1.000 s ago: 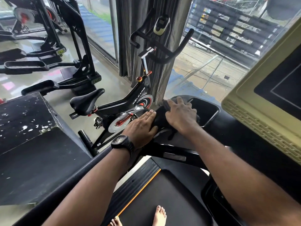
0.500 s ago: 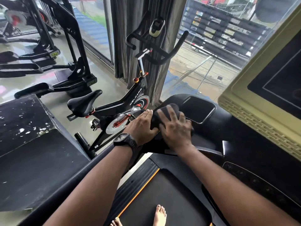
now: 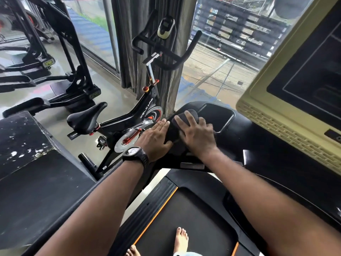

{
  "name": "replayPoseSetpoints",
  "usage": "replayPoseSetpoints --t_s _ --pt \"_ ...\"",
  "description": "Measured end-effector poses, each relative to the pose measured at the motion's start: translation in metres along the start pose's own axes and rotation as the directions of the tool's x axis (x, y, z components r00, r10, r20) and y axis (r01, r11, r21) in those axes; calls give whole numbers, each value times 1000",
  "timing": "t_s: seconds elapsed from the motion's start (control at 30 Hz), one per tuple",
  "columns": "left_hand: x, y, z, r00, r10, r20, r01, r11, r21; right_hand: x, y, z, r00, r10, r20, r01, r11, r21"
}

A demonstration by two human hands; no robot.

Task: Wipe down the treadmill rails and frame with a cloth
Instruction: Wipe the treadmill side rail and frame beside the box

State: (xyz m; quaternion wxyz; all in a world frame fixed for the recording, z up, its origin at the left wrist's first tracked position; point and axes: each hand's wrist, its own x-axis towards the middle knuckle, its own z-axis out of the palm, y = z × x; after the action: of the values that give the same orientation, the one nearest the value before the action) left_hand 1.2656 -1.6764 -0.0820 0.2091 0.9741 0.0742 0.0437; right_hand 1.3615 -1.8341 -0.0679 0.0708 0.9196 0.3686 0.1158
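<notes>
Head view. Both hands lie side by side at the left front corner of the glossy black treadmill frame [image 3: 238, 130], beside its recessed tray.

Right hand [image 3: 196, 134]: palm down, fingers spread and nearly straight, pressing flat on the dark folded cloth [image 3: 192, 113]. No curl round it; the cloth's far edge shows beyond the fingertips.

Left hand [image 3: 154, 138]: palm down, fingers straight and held together, resting just beside the right hand, with its fingertips touching the cloth's left edge. A black wristwatch [image 3: 135, 154] sits on that wrist.

Cloth position: on top of the frame corner, a dark strip of it visible between the two hands.

Below, two bare feet [image 3: 181, 237] stand on the black treadmill belt [image 3: 184, 215], which has an orange edge line. A black and red stationary bike [image 3: 129, 121] stands just left of the frame.
</notes>
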Motion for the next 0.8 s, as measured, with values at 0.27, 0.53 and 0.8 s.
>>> replayPoseSetpoints --t_s 0.27,0.53,0.8 --pt "2 -2 2 1000 -7 27 6 999 31 -18 8 -8 994 20 109 -26 998 55" --pt "6 6 3 998 -10 66 8 999 35 -36 33 -3 970 151 193 -148 989 -29" --pt "29 17 5 995 19 95 -26 996 83 -12 64 -7 964 127 232 -144 988 57"
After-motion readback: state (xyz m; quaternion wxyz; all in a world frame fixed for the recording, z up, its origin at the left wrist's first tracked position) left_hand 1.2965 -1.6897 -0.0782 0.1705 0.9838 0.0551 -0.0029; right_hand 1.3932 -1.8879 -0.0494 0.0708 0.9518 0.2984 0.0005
